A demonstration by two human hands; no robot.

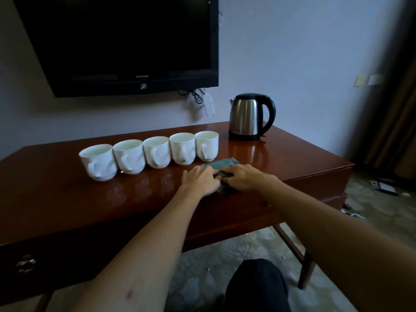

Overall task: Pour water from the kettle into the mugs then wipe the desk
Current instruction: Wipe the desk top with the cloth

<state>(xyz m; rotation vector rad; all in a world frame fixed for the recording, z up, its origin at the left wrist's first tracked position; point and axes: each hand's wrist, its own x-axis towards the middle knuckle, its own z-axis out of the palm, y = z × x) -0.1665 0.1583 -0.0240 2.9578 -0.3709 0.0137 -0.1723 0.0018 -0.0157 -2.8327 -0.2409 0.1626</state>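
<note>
Several white mugs (155, 152) stand in a row across the dark wooden desk (67, 199), handles facing me. A steel kettle (249, 117) with a black handle sits upright on its base at the back right of the desk. A dark green cloth (221, 164) lies on the desk just in front of the rightmost mug. My left hand (199, 180) and my right hand (242, 176) rest side by side on the cloth's near part, fingers curled onto its folds. Most of the cloth is hidden under them.
A black TV (117, 41) hangs on the wall above the mugs, with cables and a power strip (208, 104) below it. The desk's right edge drops off past the kettle. A drawer handle (26, 263) shows at lower left. My knee (256, 287) is below the desk's front.
</note>
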